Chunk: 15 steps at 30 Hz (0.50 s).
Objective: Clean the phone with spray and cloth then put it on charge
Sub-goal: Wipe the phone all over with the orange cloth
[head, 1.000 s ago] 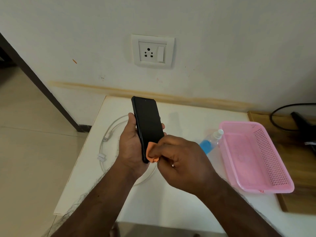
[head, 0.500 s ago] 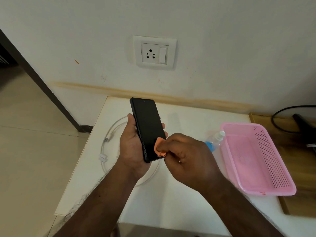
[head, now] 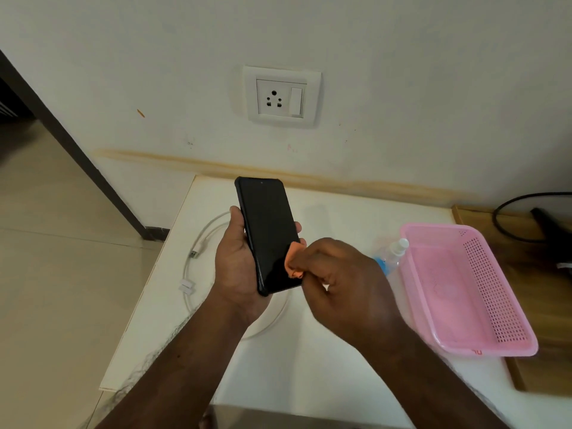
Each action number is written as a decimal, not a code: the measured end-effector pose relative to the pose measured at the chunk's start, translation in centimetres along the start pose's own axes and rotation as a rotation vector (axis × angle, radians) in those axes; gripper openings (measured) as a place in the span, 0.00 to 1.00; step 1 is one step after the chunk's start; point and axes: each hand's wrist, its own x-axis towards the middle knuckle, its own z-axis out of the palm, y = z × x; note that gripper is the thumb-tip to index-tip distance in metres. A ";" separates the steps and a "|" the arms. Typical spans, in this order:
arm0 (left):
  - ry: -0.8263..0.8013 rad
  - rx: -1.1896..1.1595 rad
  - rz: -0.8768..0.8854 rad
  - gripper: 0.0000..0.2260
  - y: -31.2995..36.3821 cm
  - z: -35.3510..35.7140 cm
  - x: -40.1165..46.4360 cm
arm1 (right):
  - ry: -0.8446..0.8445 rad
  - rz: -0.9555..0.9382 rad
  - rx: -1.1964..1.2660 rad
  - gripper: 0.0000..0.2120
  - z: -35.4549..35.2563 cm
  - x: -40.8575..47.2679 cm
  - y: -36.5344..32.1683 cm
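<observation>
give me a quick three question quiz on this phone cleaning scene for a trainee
1. True or false: the left hand grips the black rectangular phone with its dark screen facing the camera.
2. What does the right hand press against the phone's lower screen?
A. a white paper tissue
B. a small orange cloth
C. a blue sponge
3. Fill in: the clear spray bottle of blue liquid lies on the white table beside the pink perforated plastic ____.

Key: 1 true; 2 B; 3 basket.
</observation>
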 end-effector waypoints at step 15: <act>-0.015 0.031 -0.047 0.34 -0.6 0.0 0.2 | -0.062 0.012 0.078 0.12 -1.1 0.4 1.4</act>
